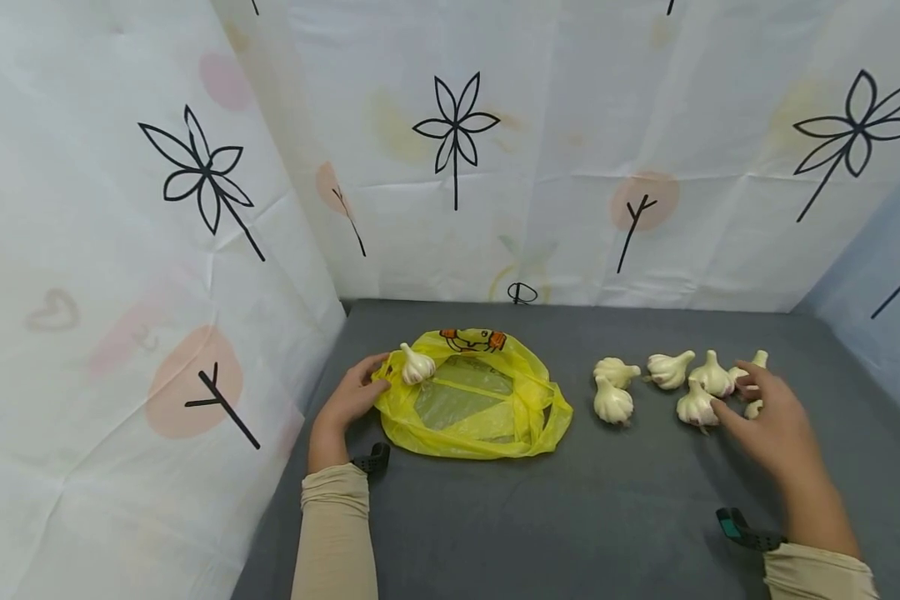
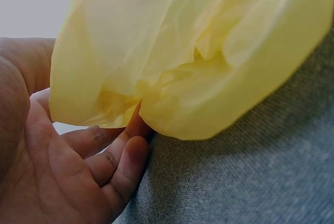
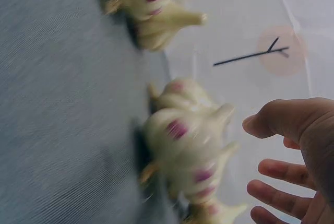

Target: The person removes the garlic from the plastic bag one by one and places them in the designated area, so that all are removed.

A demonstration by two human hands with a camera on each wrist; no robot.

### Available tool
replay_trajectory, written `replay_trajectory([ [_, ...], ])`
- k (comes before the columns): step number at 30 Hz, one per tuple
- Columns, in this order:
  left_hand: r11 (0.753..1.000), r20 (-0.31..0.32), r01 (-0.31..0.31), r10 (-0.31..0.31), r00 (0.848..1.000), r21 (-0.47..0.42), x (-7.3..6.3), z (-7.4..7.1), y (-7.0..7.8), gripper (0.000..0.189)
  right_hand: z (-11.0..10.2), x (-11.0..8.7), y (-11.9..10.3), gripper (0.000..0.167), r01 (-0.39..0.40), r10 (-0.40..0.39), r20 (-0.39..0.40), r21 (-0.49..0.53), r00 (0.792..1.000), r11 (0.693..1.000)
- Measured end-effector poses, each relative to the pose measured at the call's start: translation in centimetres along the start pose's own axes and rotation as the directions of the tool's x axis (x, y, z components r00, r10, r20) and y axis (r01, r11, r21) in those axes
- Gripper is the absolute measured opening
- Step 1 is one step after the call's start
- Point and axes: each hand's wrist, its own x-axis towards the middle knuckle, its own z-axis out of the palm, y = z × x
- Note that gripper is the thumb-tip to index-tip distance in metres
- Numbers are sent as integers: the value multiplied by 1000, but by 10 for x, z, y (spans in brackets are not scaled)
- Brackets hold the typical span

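Note:
A thin yellow plastic bag (image 1: 547, 427) lies with its mouth spread wide on the grey table. My left hand (image 1: 352, 396) holds the bag's left edge, the thumb partly hidden behind the plastic (image 2: 156, 51) in the left wrist view. One garlic bulb (image 1: 417, 367) sits at the bag's left rim, just beside those fingers. On the right, my right hand (image 1: 776, 421) is over a cluster of garlic bulbs (image 1: 696, 407), fingers spread and apart. In the right wrist view the fingers and thumb face the bulbs (image 3: 180, 135) with nothing between them.
Two more garlic bulbs (image 1: 613, 402) stand between the bag and the cluster, and another bulb (image 1: 670, 369) lies at the cluster's left. White patterned cloth (image 1: 555, 242) walls in the back and left of the grey table (image 1: 540, 525); bluish cloth hangs at the right.

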Motion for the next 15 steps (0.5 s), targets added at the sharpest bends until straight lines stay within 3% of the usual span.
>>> replay_trajectory([
  [7,1000,0,4,-4,1000,-1,0,-1,-1,59,-5,12,-32,75,96,-95,-24,45,995,994],
  [15,1000,-2,1,-1,1000,-3,-2,-1,0,59,15,35,-87,67,286,-276,-79,186,958,940],
])
